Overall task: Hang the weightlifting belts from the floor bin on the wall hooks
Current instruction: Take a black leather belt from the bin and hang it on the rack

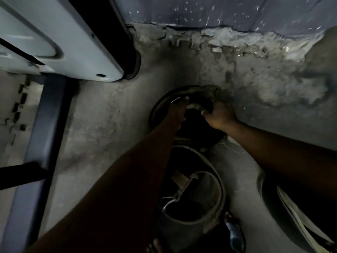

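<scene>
On the floor, two hands [179, 111] [219, 115] grip one of two coiled belts [193, 92].

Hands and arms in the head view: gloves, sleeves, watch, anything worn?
No gloves show. Left hand and right hand are bare, and both forearms are uncovered as far as the frame shows. No sleeve, watch or band is visible, though dim light could hide small details.

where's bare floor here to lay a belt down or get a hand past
Bare concrete floor lies left of the coiled belts, bordered by the grey machine base. Another strip runs between the near belt and the right-edge belt. Crowded: both hands, left and right, grip the far belt.
</scene>
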